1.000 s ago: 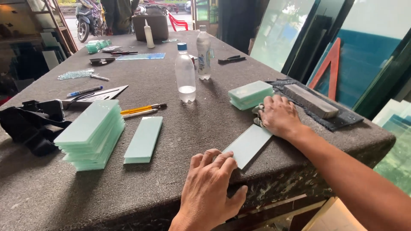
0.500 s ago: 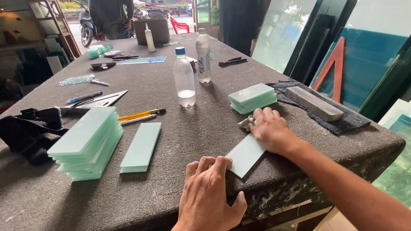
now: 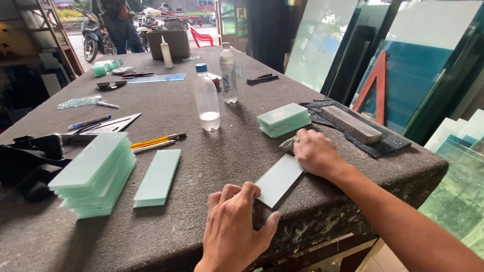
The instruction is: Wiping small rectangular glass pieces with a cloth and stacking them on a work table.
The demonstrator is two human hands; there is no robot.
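Lay flat near the front edge of the rough, dark, felt-like tabletop: a thin, pale-green rectangular glass strip. Pressed down on its near corner by the spread fingers of the left hand, gripping nothing. Touched at its far end by the right hand, fingers curled over a small grey tool, mostly hidden. Sat just beyond: a short stack of the same glass. Rested further right on a dark cloth: a long grey stone block. Stood to the left: a taller fanned pile of strips, a single strip beside it, a yellow pencil, and two clear plastic bottles further back.
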